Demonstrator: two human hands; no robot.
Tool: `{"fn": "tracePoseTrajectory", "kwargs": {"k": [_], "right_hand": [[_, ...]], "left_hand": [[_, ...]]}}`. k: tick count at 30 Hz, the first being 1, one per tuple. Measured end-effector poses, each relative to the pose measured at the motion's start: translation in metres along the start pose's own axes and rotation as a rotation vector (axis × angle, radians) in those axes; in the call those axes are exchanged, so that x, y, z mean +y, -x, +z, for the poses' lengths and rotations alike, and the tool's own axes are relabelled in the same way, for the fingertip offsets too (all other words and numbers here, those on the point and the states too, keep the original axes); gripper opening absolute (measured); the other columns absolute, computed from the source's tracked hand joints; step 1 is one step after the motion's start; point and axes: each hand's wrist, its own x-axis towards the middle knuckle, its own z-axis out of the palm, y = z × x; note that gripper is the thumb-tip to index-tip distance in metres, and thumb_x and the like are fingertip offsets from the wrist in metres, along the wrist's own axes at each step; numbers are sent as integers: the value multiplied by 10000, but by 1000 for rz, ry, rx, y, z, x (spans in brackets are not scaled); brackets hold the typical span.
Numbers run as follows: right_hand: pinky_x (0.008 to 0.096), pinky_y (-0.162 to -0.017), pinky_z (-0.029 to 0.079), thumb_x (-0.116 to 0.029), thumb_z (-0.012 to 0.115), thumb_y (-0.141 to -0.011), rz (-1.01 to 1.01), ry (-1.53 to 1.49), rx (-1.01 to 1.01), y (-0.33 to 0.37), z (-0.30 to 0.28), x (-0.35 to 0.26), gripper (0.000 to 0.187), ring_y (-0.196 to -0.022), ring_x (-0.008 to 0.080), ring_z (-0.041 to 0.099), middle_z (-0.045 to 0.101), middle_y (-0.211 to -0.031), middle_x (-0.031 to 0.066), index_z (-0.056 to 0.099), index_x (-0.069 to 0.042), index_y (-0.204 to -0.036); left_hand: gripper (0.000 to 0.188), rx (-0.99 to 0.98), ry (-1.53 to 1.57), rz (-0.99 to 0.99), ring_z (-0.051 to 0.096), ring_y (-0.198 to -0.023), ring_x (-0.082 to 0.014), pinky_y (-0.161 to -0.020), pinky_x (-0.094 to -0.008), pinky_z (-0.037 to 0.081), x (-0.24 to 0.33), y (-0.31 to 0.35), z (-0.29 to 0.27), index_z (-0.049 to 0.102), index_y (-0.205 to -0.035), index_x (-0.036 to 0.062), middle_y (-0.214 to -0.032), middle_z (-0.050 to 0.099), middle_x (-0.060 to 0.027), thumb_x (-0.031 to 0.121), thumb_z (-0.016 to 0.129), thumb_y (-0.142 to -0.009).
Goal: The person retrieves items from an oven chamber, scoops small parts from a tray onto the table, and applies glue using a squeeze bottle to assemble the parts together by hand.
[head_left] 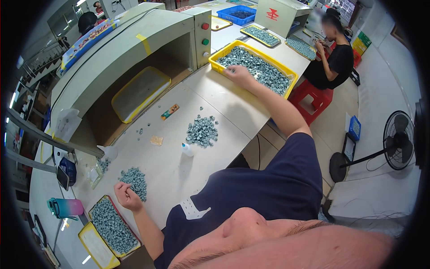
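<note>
My left hand point(128, 196), fingers curled inward, is at the edge of a small pile of shiny grey-green pieces point(135, 179) on the table. Whatever its fingertips hold is too small to make out. At the far right, my right hand point(241, 76) reaches over the near corner of a yellow basket point(292, 85) filled with similar pieces point(255, 65). Its fingers bend together, and their tips are partly hidden. Another loose heap of pieces point(202, 132) lies mid-table, beside a small white squeeze bottle point(187, 149).
A full yellow-rimmed tray point(112, 226) and a teal-pink bottle point(66, 207) stand at the left. Beyond is an arched machine point(130, 49) with a tray point(141, 92) in its opening. A co-worker point(333, 54) sits at the right near a standing fan point(397, 140).
</note>
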Motion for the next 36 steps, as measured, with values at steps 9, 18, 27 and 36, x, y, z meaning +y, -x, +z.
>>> {"fn": "tracePoseTrajectory", "kwargs": {"k": [9,18,27,36], "right_hand": [[402,-667,532,-337,601,-872,-367,211,-131,97,95,-79,254,-783,304,631,625,-837,119,655,-95,-818],[521,-928,415,-383,568,-900,-558,230,-347,114,96,-91,270,-1095,290,541,606,-1135,75,664,-158,-1013],[672,-1091,128,-445,412,-976,-513,414,-402,128,93,-88,549,-1415,427,176,176,-1569,107,268,-310,-1488],[486,-1055,362,-319,447,-971,117,469,247,16,-45,64,414,-1270,379,433,405,-1416,209,505,-143,-1342]], "left_hand": [[198,-36,22,64,531,-712,-252,-598,-308,439,14,-9,-4,570,-763,-22,-784,532,-124,-194,494,-702],[187,-65,9,87,531,-721,-259,-613,-310,448,16,-10,-8,566,-754,-21,-782,530,-118,-187,507,-691],[171,-102,27,68,530,-728,-257,-628,-320,452,18,-11,-5,566,-741,-21,-784,532,-112,-174,508,-693],[184,-101,40,63,527,-728,-255,-621,-315,442,7,-9,-5,574,-754,-24,-797,534,-124,-183,501,-695]]}}
